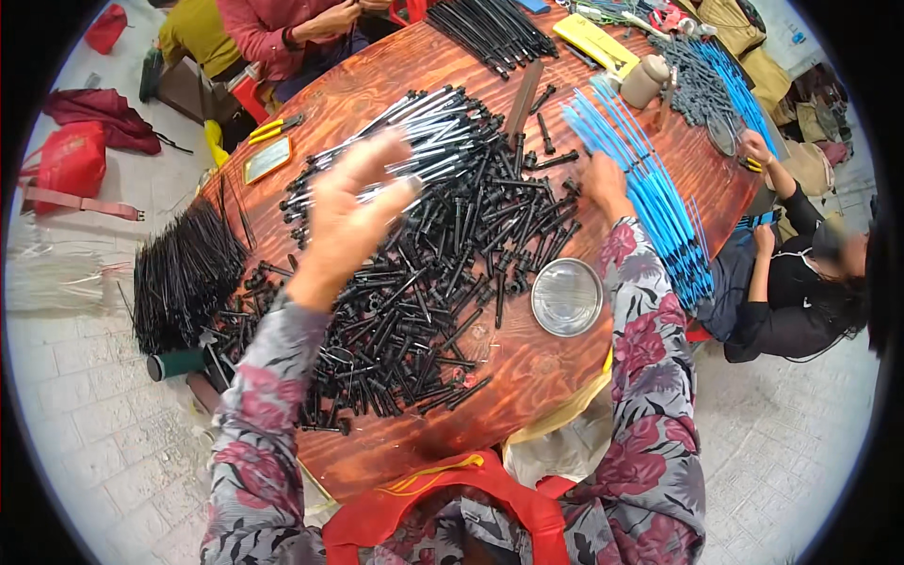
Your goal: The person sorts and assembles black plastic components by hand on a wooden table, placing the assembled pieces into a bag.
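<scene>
My left hand (358, 212) hovers over the pile on the table, blurred, its thumb and fingers apart and nothing visible in them. Below it spreads a big heap of short black plastic pieces (395, 320). Silver rods with black ends (414, 132) lie across the far side of that heap. On the right, my right hand (605, 184) is at the heap's edge with fingers curled together; what they hold, if anything, is hidden. Long light-blue rods with black bands (654, 193) lie just beside it. A round metal tin (567, 297) sits near my right forearm.
On the wooden table (527, 377) are yellow-handled pliers (273, 128), a yellow-framed rectangle (267, 161), thin black strands (188, 273), a beige jar (645, 81), a yellow box (596, 43) and grey pieces (695, 85). Co-workers sit at the right (800, 292) and far side (273, 38).
</scene>
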`<control>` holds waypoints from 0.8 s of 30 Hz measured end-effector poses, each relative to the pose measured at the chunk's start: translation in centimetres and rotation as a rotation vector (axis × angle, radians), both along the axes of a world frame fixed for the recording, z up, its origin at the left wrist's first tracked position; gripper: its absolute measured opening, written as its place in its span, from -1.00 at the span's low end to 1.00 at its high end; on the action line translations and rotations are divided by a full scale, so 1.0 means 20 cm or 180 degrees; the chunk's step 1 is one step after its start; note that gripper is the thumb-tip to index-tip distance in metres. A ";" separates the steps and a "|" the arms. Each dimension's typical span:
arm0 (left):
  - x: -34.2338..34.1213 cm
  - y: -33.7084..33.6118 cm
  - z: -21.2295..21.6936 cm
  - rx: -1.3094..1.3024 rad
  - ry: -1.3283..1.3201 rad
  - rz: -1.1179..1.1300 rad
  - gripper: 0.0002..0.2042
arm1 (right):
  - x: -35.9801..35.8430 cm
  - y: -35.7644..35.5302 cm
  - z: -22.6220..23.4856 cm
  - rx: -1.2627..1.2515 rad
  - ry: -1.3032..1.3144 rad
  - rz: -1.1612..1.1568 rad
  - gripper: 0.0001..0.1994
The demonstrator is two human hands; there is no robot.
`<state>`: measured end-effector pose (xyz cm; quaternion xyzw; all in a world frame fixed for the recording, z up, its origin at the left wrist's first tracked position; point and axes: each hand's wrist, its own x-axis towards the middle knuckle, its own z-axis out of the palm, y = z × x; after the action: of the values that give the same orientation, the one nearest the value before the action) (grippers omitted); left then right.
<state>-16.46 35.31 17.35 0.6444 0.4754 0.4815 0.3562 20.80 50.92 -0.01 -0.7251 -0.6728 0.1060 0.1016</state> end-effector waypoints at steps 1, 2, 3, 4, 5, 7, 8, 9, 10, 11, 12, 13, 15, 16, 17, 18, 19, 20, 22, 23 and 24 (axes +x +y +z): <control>0.02 0.01 -0.13 -0.0148 0.0057 0.0193 -0.62 | -0.04 0.06 -0.01 0.0002 0.0049 0.0061 -0.75; 0.03 0.01 -0.24 -0.0086 0.0590 0.0218 -0.64 | -0.09 0.11 -0.01 0.0196 0.0119 0.0042 -0.75; 0.06 0.02 -0.36 -0.0278 0.0850 0.0082 -0.63 | -0.08 0.15 -0.01 0.0392 0.0120 -0.0042 -0.74; 0.10 0.04 -0.47 -0.0482 0.1116 -0.0058 -0.62 | -0.07 0.19 -0.02 0.0576 0.0126 -0.0126 -0.74; 0.15 0.04 -0.59 -0.0486 0.1093 -0.0074 -0.62 | -0.07 0.24 -0.01 0.0570 0.0100 -0.0137 -0.74; 0.21 0.04 -0.74 0.0325 0.1729 0.0125 -0.57 | -0.15 0.37 -0.02 0.0540 0.0623 0.0229 -0.74; 0.22 0.04 -0.79 0.0314 0.1752 0.0134 -0.57 | -0.20 0.42 -0.04 0.0532 0.0645 0.0239 -0.74; 0.23 0.04 -0.83 0.0338 0.1761 0.0112 -0.56 | -0.25 0.48 -0.07 0.0560 0.0666 0.0460 -0.74; 0.24 0.03 -0.85 0.0359 0.1787 0.0107 -0.54 | -0.31 0.52 -0.09 0.0591 0.0705 0.0696 -0.72; 0.24 0.03 -0.87 0.0378 0.1818 0.0107 -0.52 | -0.37 0.56 -0.11 0.0565 0.0738 0.0717 -0.72; 0.25 0.02 -0.87 0.0340 0.1820 0.0104 -0.52 | -0.39 0.59 -0.11 0.0786 0.0434 0.0705 -0.73; 0.27 0.03 -0.88 0.0385 0.1793 0.0062 -0.52 | -0.41 0.60 -0.12 0.1005 0.0129 0.0696 -0.73; 0.28 0.04 -0.87 0.0471 0.1791 0.0024 -0.53 | -0.45 0.66 -0.15 0.0721 0.0039 0.0613 -0.72; 0.29 0.04 -0.88 0.0437 0.1804 0.0038 -0.53 | -0.45 0.67 -0.15 0.0469 -0.0105 0.0495 -0.71; 0.29 0.04 -0.89 0.0461 0.1838 0.0055 -0.52 | -0.49 0.67 -0.14 0.0223 -0.0237 0.0406 -0.70; 0.29 0.04 -0.89 0.0489 0.1859 0.0064 -0.52 | -0.53 0.65 -0.13 0.0204 -0.0224 0.0447 -0.70; 0.29 0.04 -0.90 0.0522 0.1867 0.0066 -0.52 | -0.56 0.62 -0.12 0.0162 -0.0358 0.0502 -0.70; 0.27 0.04 -0.90 0.0490 0.1887 0.0112 -0.52 | -0.61 0.58 -0.10 0.0125 -0.0476 0.0579 -0.70; 0.24 0.03 -0.89 0.0486 0.1910 0.0172 -0.54 | -0.69 0.48 -0.08 0.0082 -0.0587 0.0703 -0.69; 0.25 0.03 -0.89 0.0508 0.1870 0.0165 -0.55 | -0.67 0.43 -0.07 0.0078 -0.0661 0.0777 -0.70; 0.24 0.03 -0.89 0.0503 0.1838 0.0173 -0.55 | -0.67 0.39 -0.07 0.0075 -0.0730 0.0853 -0.70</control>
<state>-11.58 35.99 -0.50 0.7675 0.5351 0.3233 0.1419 7.47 58.65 -1.35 -0.6350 -0.7718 0.0274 0.0177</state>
